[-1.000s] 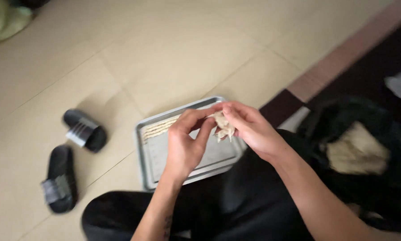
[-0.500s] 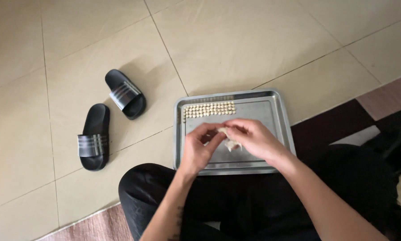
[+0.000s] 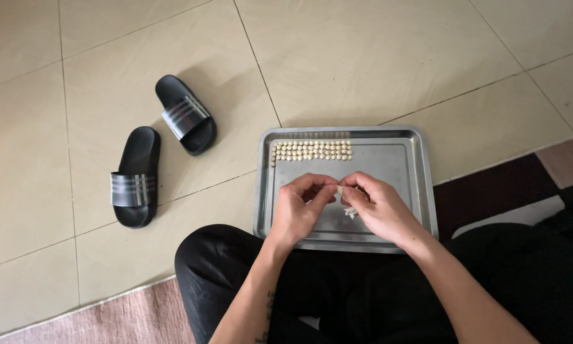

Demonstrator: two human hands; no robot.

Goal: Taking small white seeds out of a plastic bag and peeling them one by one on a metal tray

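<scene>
A small pale, whitish piece of something (image 3: 345,193), too small to identify, sits pinched between the fingertips of both hands just above a shallow rectangular metal tray (image 3: 420,185); a few whitish scraps (image 3: 351,212) show directly beneath it, under the right hand, though whether they lie on the tray or hang from the piece cannot be told; the left hand (image 3: 297,209) is curled, thumb and forefinger closed on the left end of the piece; the right hand (image 3: 377,206) is likewise curled, its fingertips gripping the right end, so the two hands meet over the middle of the tray; along the far edge of the tray lie two neat, touching rows of small round cream-coloured balls (image 3: 312,150), running from the left side to a little past the centre; the rest of the tray surface shows bare, dull grey metal; the tray rests on a floor of large beige tiles (image 3: 375,57), just in front of the person's legs in black trousers (image 3: 222,267); the person sits on the floor, forearms reaching forward from the bottom of the view; well to the left of the tray, a pair of black slide sandals with grey striped straps (image 3: 184,114) lies on the tiles, toes pointing away at different angles; a dull pink rug edge (image 3: 108,318) shows at the lower left; a dark maroon mat (image 3: 490,185) lies to the right, beside the tray.
</scene>
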